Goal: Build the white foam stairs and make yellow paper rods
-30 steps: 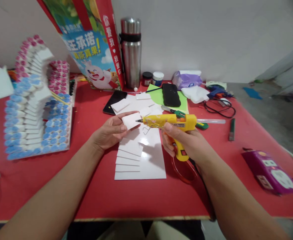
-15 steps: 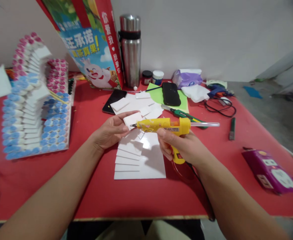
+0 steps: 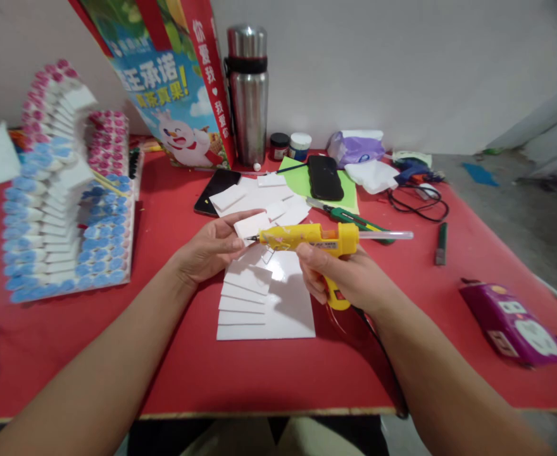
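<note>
In my right hand (image 3: 335, 272) is a yellow hot glue gun (image 3: 290, 237), a clear glue stick (image 3: 387, 235) jutting from its back end. Its nozzle points left and meets the lower edge of a small white foam board piece (image 3: 251, 225). My left hand (image 3: 214, 246) pinches that piece between thumb and fingers. Beneath both hands lies a white board (image 3: 290, 310) on the red table. Several white strips (image 3: 243, 305) overlap like steps along the board's left side. The gun partly covers the loose white pieces (image 3: 292, 212) behind it.
A stepped model (image 3: 64, 221) with blue and pink round ends stands left. Behind are a printed bag (image 3: 174, 95), a steel flask (image 3: 250, 101) and two phones, one a black phone (image 3: 325, 177). A green utility knife (image 3: 354, 220) lies beyond the gun; a purple box (image 3: 513, 326) sits right.
The glue gun has shifted very slightly left, its nozzle staying at the edge of the small white piece. My left hand holds nearly still.
</note>
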A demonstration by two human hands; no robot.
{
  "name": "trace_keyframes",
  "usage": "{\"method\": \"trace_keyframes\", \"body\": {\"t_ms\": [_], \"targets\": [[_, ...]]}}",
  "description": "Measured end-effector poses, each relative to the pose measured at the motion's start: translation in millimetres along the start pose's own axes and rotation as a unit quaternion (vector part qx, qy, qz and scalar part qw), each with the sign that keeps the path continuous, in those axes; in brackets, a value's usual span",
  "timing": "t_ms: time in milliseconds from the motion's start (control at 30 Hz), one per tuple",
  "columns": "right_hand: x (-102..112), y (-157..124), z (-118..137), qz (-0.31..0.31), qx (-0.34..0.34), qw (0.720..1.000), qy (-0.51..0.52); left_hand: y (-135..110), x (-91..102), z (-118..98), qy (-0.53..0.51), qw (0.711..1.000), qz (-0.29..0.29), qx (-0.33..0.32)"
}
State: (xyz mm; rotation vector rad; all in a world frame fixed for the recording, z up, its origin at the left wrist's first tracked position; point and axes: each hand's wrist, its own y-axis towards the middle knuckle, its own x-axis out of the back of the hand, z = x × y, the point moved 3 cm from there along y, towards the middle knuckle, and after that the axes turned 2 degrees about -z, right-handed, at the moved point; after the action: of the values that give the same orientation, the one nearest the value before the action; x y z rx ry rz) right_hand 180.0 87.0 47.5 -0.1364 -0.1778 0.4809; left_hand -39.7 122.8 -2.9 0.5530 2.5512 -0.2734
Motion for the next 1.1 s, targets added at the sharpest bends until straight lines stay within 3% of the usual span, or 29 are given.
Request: {"method": "trace_keyframes", "body": {"t_ms": [1100], "targets": [[3.7, 2.7, -0.5, -0.045, -0.010, 0.999, 0.013, -0.8, 5.5, 0.6, -0.002, 0.999, 0.027, -0.032]]}}
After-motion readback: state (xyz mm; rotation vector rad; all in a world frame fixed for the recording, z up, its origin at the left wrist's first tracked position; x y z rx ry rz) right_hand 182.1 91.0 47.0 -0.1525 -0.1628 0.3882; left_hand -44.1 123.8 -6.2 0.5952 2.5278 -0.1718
